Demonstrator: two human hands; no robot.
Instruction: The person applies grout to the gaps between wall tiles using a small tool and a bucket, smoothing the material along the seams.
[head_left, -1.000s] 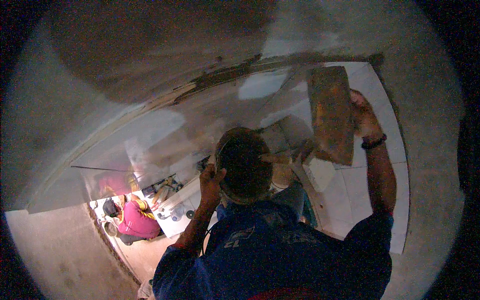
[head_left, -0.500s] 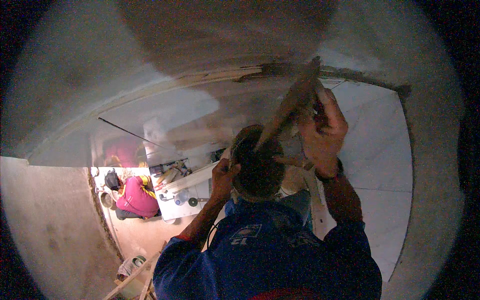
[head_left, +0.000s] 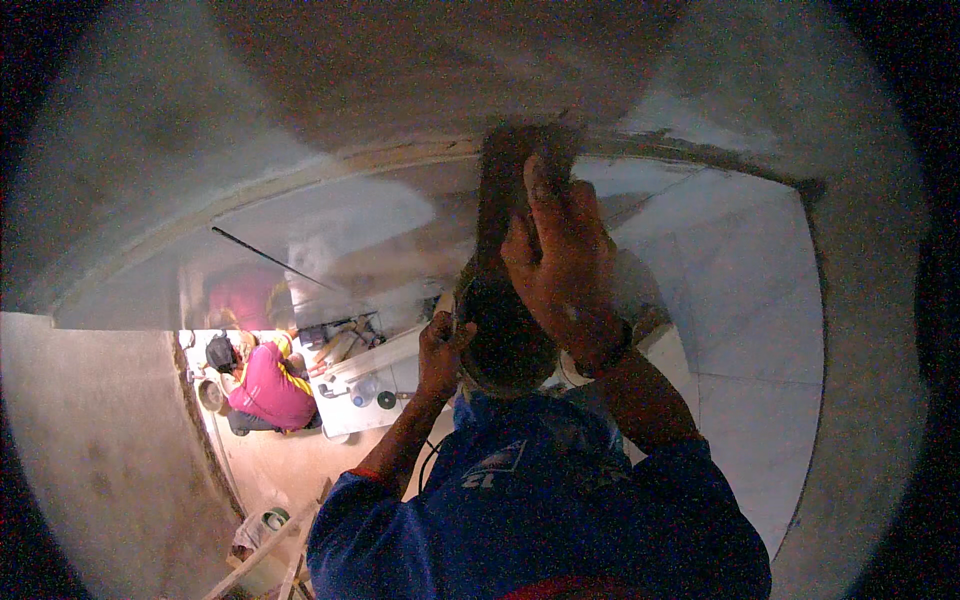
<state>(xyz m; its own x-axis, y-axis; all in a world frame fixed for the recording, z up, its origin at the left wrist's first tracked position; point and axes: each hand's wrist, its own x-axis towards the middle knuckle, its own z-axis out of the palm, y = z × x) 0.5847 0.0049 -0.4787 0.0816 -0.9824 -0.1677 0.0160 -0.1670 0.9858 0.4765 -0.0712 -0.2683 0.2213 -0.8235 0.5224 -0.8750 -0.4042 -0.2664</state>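
Right hand (head_left: 562, 262) has fingers closed around a wooden float (head_left: 512, 190), face pressed on the plaster seam (head_left: 400, 158) above the tiled wall (head_left: 740, 300); left hand (head_left: 440, 350) is curled low by the bucket (head_left: 505, 335), grip unclear; seam looks rough, smoothing apparently only partway done.

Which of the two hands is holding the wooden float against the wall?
The right hand, raised and gripping the brown wooden float. The left hand sits lower, beside the dark round container.
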